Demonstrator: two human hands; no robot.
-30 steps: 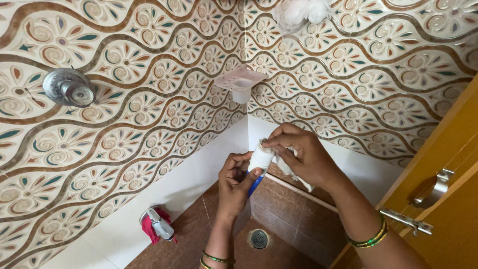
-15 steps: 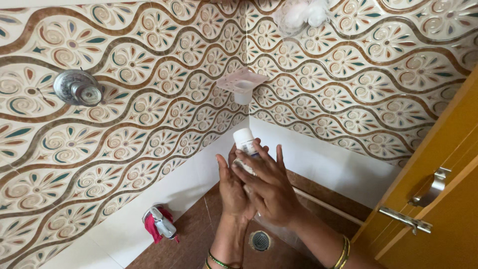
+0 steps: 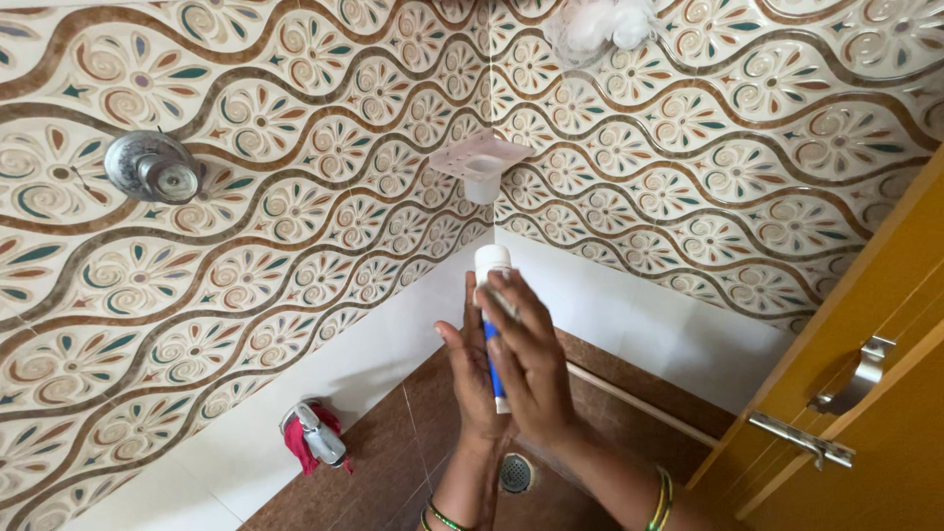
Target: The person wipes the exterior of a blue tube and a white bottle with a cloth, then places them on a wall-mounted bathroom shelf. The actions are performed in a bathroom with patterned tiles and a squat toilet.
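Observation:
A white bottle with a blue lower part (image 3: 491, 267) stands upright between my two palms, in front of the tiled corner. My left hand (image 3: 464, 376) presses flat against its left side. My right hand (image 3: 532, 366) lies flat over its right side, fingers stretched upward along it. Only the white cap end and a strip of blue show between the hands. Both wrists wear green and gold bangles.
A pink soap dish (image 3: 481, 160) hangs in the wall corner above the bottle, with a white mesh sponge (image 3: 596, 24) higher up. A chrome wall valve (image 3: 151, 168) is at left, a low tap with red cloth (image 3: 314, 440), a floor drain (image 3: 512, 474), and a yellow door with a metal handle (image 3: 801, 440) at right.
A second ago my right hand rubbed the bottle's top with a white cloth. The cloth is out of sight now, and the bottle stands higher, pressed between both flat palms.

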